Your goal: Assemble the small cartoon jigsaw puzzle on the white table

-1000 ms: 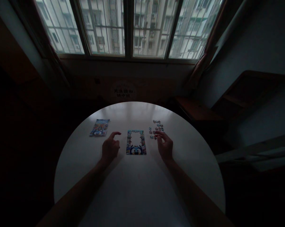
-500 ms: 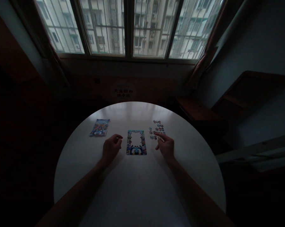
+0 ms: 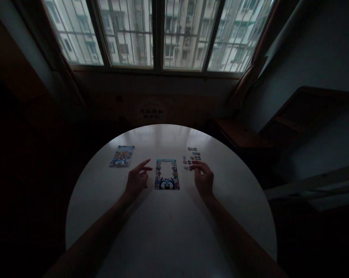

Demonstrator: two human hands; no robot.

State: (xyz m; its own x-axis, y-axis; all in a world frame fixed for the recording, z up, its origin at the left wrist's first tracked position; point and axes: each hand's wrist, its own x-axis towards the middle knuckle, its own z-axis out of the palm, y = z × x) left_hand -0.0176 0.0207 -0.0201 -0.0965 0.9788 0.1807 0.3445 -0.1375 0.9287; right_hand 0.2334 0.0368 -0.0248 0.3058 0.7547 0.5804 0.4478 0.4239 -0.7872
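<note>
A partly built jigsaw frame (image 3: 166,174), its border filled and its middle bare, lies at the centre of the round white table (image 3: 168,231). Just left of the frame hovers my left hand (image 3: 137,179), fingers spread and index finger stretched forward, holding nothing. My right hand (image 3: 203,177) rests to the frame's right with its fingertips at the near edge of several loose puzzle pieces (image 3: 192,157); whether it grips one I cannot make out in the dim light.
A colourful picture card (image 3: 122,156) lies at the table's far left. Beyond the table are a barred window (image 3: 158,33) and a dark wall. A wooden shelf unit (image 3: 302,119) stands to the right.
My left hand's fingers have uncurled and now point forward. My right hand has shifted slightly, its fingers staying at the loose pieces.
</note>
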